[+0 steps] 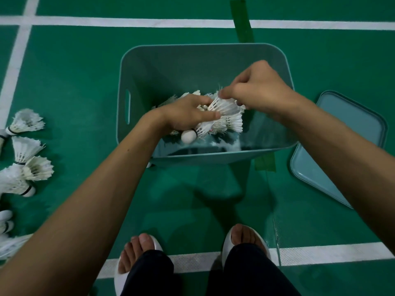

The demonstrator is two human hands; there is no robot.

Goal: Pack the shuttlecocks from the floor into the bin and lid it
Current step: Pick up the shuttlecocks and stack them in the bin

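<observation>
A teal plastic bin (205, 58) stands open on the green court floor, with several white feather shuttlecocks lying inside. Both my hands are over its opening. My left hand (188, 116) grips a bunch of shuttlecocks (224, 122), one white cork end pointing down toward me. My right hand (256, 86) pinches the feather edge of the top shuttlecock in that bunch. The bin's teal lid (342, 146) lies flat on the floor to the right of the bin. Several loose shuttlecocks (27, 154) lie on the floor at the far left.
White court lines run across the floor behind the bin and under my feet (192, 253), which stand in white slippers just in front of it. Dark green tape strips (242, 20) stick to the floor behind and at the front right of the bin.
</observation>
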